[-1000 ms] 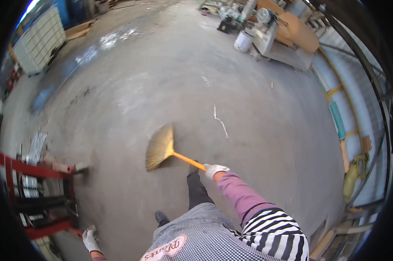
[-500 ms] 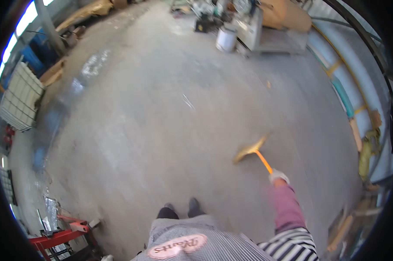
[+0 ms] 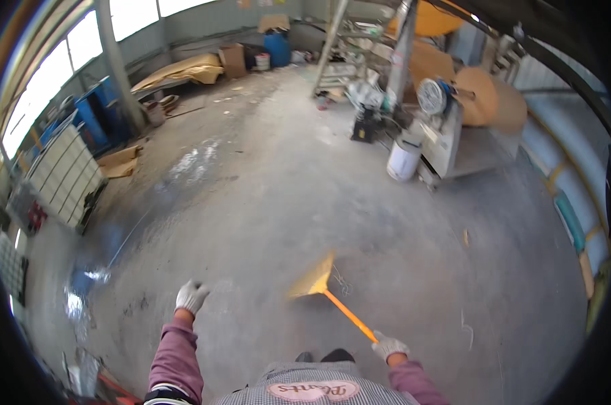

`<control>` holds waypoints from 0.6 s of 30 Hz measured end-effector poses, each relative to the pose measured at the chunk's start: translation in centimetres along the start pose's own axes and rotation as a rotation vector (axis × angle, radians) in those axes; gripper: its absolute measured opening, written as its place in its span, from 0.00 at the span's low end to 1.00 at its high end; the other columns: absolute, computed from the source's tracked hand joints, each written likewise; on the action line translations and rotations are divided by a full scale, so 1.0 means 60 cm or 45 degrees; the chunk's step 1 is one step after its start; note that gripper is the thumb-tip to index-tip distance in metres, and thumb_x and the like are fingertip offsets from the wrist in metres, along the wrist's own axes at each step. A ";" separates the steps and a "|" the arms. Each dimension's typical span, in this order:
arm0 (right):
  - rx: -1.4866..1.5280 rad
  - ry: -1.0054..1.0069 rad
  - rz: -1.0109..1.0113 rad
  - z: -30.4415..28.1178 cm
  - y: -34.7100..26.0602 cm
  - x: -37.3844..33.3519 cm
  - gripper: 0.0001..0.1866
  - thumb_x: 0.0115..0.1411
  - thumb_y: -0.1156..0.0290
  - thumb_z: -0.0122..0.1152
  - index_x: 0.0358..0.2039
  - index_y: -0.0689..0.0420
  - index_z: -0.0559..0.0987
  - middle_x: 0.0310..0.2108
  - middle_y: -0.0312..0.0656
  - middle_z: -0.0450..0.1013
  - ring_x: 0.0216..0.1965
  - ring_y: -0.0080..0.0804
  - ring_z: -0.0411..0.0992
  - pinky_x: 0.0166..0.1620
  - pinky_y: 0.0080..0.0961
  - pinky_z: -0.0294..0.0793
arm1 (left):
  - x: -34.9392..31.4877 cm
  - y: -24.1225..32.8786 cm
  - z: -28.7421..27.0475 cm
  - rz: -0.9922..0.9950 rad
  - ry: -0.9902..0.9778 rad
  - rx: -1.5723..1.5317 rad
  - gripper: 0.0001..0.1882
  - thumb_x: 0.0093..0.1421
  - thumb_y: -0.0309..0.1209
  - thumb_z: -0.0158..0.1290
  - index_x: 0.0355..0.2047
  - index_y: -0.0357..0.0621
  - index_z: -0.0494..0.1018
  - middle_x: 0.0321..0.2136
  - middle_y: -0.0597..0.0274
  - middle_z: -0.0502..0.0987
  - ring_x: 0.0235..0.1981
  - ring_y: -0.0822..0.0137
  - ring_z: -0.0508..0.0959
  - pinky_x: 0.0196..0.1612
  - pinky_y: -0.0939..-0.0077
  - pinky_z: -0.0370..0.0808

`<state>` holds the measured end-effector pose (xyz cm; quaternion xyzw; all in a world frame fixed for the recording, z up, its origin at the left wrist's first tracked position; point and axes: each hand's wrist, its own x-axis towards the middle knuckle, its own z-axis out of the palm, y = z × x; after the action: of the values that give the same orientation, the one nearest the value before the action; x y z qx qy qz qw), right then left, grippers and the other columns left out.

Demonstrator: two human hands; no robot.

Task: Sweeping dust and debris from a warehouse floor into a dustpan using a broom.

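Observation:
A yellow broom (image 3: 317,279) with an orange handle reaches forward over the grey concrete floor, its fan-shaped head blurred by motion. My right hand (image 3: 390,345), in a pale knit glove, is closed around the handle at the lower middle. Just beside the broom head lies a small tangle of thin wire or string (image 3: 344,285). Out to the left, my left hand (image 3: 192,298) hangs in the air in a matching glove. Its fingers are loosely bent with the thumb apart, and nothing shows in it.
At the right, a white bucket (image 3: 404,159) stands beside a machine (image 3: 444,145) and large brown rolls (image 3: 477,98). A caged white tank (image 3: 67,177) is on the left. Shiny patches (image 3: 192,162) mark the floor. A blue barrel (image 3: 277,47) stands far back.
The view has tilted up and shows more of the far end. The broom and my right hand have swung leftward in the picture. My left hand has come into view.

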<state>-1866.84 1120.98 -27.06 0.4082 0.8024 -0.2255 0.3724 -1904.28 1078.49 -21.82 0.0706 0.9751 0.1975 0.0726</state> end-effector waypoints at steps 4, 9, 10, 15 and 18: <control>-0.106 0.051 0.084 -0.077 -0.023 0.163 0.20 0.62 0.57 0.41 0.55 0.38 0.69 0.52 0.41 0.70 0.51 0.46 0.70 0.50 0.48 0.70 | 0.193 0.158 -0.082 0.172 0.212 -0.200 0.13 0.54 0.37 0.54 0.35 0.42 0.77 0.32 0.51 0.78 0.34 0.55 0.77 0.40 0.66 0.72; 0.002 0.019 0.561 -0.209 0.108 0.244 0.19 0.63 0.58 0.41 0.54 0.39 0.69 0.49 0.42 0.72 0.50 0.45 0.71 0.49 0.45 0.71 | 0.200 -0.183 -0.083 -0.651 -0.217 0.035 0.15 0.52 0.38 0.47 0.26 0.37 0.73 0.21 0.49 0.75 0.22 0.60 0.74 0.28 0.59 0.69; 0.005 0.045 0.563 -0.244 0.117 0.269 0.20 0.62 0.59 0.42 0.54 0.41 0.69 0.50 0.42 0.72 0.50 0.45 0.71 0.50 0.44 0.71 | 0.107 -0.400 -0.105 0.047 -0.266 1.090 0.12 0.53 0.36 0.46 0.21 0.41 0.73 0.25 0.46 0.77 0.25 0.53 0.77 0.29 0.56 0.70; 0.017 0.202 0.661 -0.270 0.269 0.404 0.19 0.56 0.58 0.54 0.43 0.53 0.79 0.45 0.49 0.74 0.47 0.46 0.72 0.45 0.40 0.74 | -0.120 -0.397 -0.104 -0.875 -0.865 0.925 0.18 0.50 0.34 0.53 0.43 0.48 0.76 0.38 0.51 0.79 0.39 0.50 0.79 0.42 0.56 0.75; 1.096 0.192 0.689 -0.307 0.238 0.500 0.16 0.57 0.59 0.50 0.35 0.60 0.74 0.25 0.50 0.74 0.27 0.46 0.76 0.27 0.43 0.75 | -0.117 -0.367 -0.043 -1.021 -0.870 0.805 0.14 0.52 0.34 0.51 0.38 0.51 0.77 0.39 0.52 0.79 0.41 0.52 0.79 0.43 0.56 0.75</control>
<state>-1874.39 1155.94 -39.92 0.7326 0.5272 -0.4010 0.1567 -1900.25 1056.29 -27.35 -0.2243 0.8585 -0.1779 0.4254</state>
